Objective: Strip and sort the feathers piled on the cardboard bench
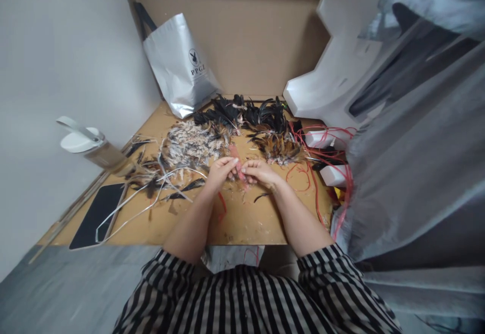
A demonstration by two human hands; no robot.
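Pinkish-red strip (239,166), thin and flat, pinched between the person's two hands over the front-middle of the table (250,225). Left hand (223,171): closed, thumb and finger on the strip's left edge. Right hand (260,173): closed too, thumb and finger on its right edge, fingertips just beside the left's and slightly nearer the body. Strip runs lengthwise between them, slightly slanted; far end pokes out past the fingertips, near end shows below them toward the body. Can't tell if the near end touches the tabletop. Lower fingers of both hands curled under, partly hidden.

Around the grip: pale feather heap (191,144) beyond and left of the left hand; brown feathers (278,147) just beyond the right hand; black feathers (265,114) farther back. Short red scrap (222,205) near the left forearm. Red cords (316,187) tangled at right, well apart from the strip. Far left: dark-screened device (97,215) lying flat, white cord (131,205) across it, lidded tumbler (102,151) behind. Silver bag (178,66) leaning at back left.
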